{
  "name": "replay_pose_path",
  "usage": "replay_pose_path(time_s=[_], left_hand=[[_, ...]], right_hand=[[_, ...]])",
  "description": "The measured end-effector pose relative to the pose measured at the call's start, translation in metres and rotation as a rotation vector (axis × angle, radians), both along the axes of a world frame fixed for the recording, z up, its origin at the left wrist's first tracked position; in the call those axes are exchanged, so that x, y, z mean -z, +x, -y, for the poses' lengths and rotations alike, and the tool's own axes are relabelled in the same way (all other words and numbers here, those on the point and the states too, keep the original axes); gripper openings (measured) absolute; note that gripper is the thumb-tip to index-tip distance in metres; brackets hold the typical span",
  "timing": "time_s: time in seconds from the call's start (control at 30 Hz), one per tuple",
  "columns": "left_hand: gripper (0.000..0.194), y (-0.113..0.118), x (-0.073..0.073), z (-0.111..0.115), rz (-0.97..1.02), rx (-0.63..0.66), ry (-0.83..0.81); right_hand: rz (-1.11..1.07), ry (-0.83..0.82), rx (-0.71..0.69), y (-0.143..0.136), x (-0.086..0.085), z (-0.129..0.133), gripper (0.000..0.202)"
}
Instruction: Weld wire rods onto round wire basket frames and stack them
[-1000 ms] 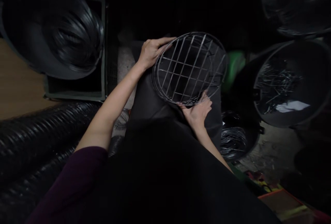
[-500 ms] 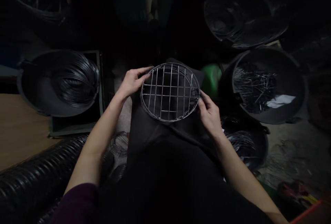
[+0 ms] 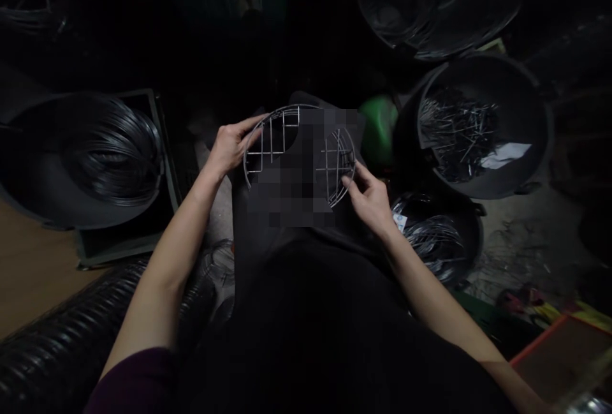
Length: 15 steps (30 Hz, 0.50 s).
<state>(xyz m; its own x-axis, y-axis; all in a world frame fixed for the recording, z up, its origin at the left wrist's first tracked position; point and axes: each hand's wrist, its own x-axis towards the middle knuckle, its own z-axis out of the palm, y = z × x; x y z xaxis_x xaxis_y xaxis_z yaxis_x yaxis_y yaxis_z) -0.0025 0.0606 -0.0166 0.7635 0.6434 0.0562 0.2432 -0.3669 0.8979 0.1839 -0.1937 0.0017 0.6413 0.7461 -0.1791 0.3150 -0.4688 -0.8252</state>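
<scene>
A round metal wire grill rack [image 3: 338,169] is held level over my dark apron-covered lap, in the middle of the view. Blurred square blocks in the picture hide much of its centre and lower rim. My left hand [image 3: 228,147] grips the rim at the upper left, with fingers along the outer edge. On the opposite side, my right hand [image 3: 371,201] pinches the rim between thumb and fingers. The rack looks like a grid of thin bars inside a ring, and more than one ring line shows at the right side.
To the left, a black tub [image 3: 33,194] holds coiled wire [image 3: 112,159]. A long stack of wire rings [image 3: 62,337] lies below it. At right stand a tub [image 3: 533,146] of short wire pieces with white paper, another with wire bundles [image 3: 437,242], a green object [image 3: 379,130] and an orange-edged tray [image 3: 542,340].
The whole view has shifted, so the surroundings sit further left. The rack and both hands appear slightly left and higher. Both hands keep their hold on the rim.
</scene>
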Motion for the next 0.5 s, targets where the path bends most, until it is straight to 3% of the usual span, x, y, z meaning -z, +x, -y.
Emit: replay_pose_path(time_s=[0.13, 0.23, 0.37, 0.43, 0.5], left_hand=[[0.049, 0.002, 0.011, 0.006, 0.024, -0.04, -0.016], [0.05, 0.003, 0.013, 0.009, -0.02, -0.051, -0.023], [0.052, 0.004, 0.012, 0.01, -0.059, -0.058, -0.004], [0.052, 0.005, 0.013, 0.009, -0.067, -0.054, 0.007], [0.054, 0.005, 0.017, 0.008, -0.077, -0.056, 0.007]], right_hand=[[0.131, 0.026, 0.095, -0.013, 0.009, 0.008, 0.054], [0.252, -0.041, 0.054, -0.029, 0.0, 0.022, 0.054], [0.288, -0.197, -0.195, -0.049, -0.017, 0.038, 0.082], [0.288, -0.252, -0.193, -0.057, -0.016, 0.037, 0.102], [0.283, -0.263, -0.1, -0.063, -0.007, 0.032, 0.11]])
